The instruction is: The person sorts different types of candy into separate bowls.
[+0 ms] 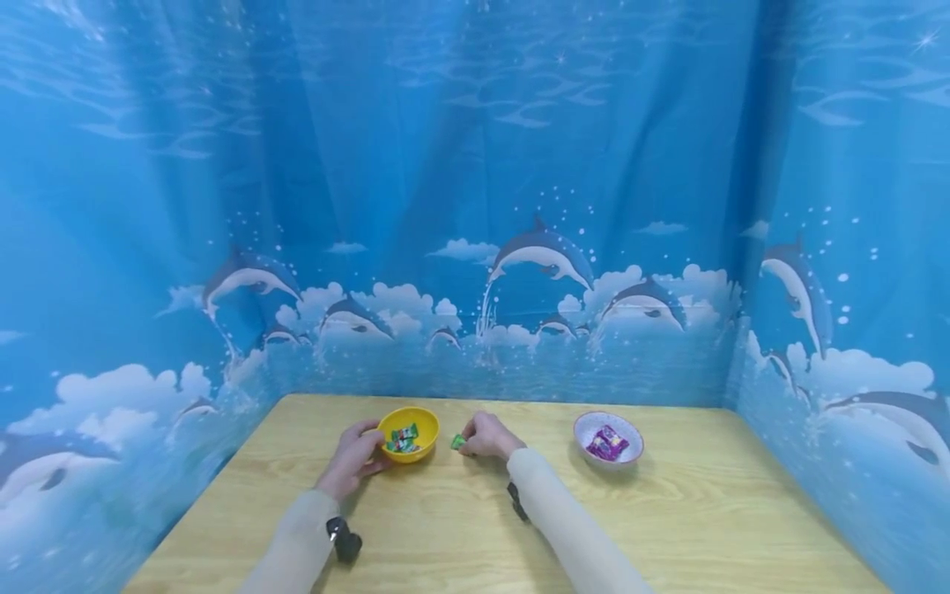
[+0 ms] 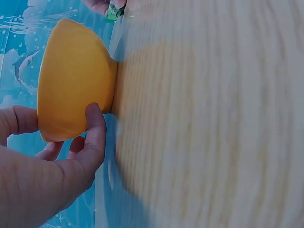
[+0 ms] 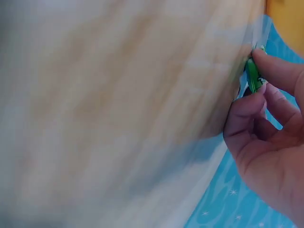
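A yellow bowl (image 1: 428, 450) stands on the table with several green-wrapped candies (image 1: 404, 437) inside. My left hand (image 1: 355, 458) holds the bowl by its left side; the left wrist view shows the thumb and fingers around the bowl's wall (image 2: 76, 80). Just right of the bowl, my right hand (image 1: 488, 436) pinches one green-wrapped candy (image 1: 458, 442) at table level. Seen from the right wrist, that candy (image 3: 253, 76) sits between the thumb and fingertips, partly hidden by them.
To the right stands a white bowl with a pinkish rim (image 1: 586, 425), holding several purple-wrapped candies (image 1: 608, 444). All rests on a light wood-grain table (image 1: 705, 511). A blue curtain with dolphins (image 1: 416, 165) hangs behind the table and along both sides.
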Motion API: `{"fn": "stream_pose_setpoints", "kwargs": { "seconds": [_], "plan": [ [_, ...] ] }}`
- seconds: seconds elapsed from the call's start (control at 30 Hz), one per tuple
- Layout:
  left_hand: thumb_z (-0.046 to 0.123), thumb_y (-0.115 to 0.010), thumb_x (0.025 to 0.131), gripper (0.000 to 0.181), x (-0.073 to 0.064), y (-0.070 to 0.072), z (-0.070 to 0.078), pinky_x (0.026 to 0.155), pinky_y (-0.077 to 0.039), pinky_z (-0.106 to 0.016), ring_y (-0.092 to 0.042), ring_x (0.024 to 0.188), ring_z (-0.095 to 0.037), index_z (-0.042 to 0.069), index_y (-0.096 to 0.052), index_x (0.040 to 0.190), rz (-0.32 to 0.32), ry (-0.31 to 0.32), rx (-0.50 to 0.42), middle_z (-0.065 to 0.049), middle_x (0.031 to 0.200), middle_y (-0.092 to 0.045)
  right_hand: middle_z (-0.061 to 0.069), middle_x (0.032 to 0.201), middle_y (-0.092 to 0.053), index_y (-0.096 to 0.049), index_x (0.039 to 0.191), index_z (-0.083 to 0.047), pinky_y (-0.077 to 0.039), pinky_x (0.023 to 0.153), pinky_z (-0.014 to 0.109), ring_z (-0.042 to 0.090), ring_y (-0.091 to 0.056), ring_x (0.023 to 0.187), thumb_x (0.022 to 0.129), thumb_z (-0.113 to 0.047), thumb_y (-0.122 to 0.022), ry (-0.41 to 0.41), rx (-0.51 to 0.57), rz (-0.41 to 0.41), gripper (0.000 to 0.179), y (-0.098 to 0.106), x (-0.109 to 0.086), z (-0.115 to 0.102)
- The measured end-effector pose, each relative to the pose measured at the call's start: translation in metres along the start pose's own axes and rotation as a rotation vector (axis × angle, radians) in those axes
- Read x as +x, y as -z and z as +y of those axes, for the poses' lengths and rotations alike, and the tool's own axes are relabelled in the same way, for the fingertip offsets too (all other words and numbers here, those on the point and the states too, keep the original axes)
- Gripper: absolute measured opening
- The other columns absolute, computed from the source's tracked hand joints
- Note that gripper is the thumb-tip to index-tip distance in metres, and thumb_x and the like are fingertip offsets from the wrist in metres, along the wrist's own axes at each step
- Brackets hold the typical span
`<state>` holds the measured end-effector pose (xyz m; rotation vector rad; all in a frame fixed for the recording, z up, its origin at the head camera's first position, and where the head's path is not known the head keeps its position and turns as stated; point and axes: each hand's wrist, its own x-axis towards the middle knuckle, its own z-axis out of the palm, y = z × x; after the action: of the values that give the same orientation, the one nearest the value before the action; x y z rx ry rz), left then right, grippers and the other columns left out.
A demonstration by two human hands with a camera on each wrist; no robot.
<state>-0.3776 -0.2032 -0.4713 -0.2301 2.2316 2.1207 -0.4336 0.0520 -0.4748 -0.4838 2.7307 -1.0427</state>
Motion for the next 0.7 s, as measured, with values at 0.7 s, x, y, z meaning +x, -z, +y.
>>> {"fn": "stream_pose_setpoints", "kwargs": {
  "seconds": [0.7],
  "plan": [
    [0.008, -0.047, 0.09, 0.057, 0.007, -0.008, 0.003, 0.091, -0.056, -0.044, -0.049, 0.116, -0.032, 0.0, -0.037, 0.146, -0.001, 0.033, 0.043, -0.024, 0.138, -0.045, 0.009, 0.102, -0.074, -0.073, 0.111, -0.008, -0.06, 0.072, 0.041, 0.022, -0.067, 0.088, 0.087, -0.018, -0.073, 0.195, 0.494, 0.11, 0.026, 0.0, -0.002, -0.019]
  ]
}}
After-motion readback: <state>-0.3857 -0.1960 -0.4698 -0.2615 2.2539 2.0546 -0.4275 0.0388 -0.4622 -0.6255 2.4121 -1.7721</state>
